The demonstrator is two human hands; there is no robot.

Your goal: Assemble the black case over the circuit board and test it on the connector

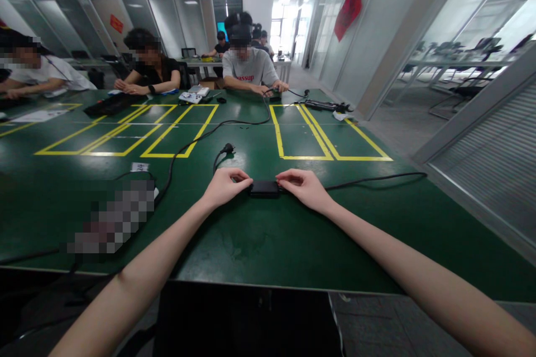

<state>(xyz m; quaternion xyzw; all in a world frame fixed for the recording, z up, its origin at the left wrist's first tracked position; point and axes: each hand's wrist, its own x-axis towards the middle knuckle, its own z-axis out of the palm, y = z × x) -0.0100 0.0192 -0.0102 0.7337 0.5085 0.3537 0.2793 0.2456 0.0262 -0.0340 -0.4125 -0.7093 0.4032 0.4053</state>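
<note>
A black power adapter point(264, 189) lies flat on the green table, between my two hands. My left hand point(228, 185) is closed, thumb and fingertips pinching the adapter's left end. At its right end, the fingertips of my right hand point(305, 188) are pinched together in the same way. A thin black cable point(377, 179) runs out from behind my right hand across the table. Beyond my left hand lies a black mains plug point(227, 148), its short cord passing down behind the hand. My fingers hide where the cords meet the adapter.
A blurred-out elongated object point(117, 217) lies at the left, beside a long black cable point(170, 173) and a small white label point(139, 167). Yellow tape outlines point(180, 155) mark the green table point(259, 245). Several people sit opposite; one person's hands point(272, 89) hold a cable.
</note>
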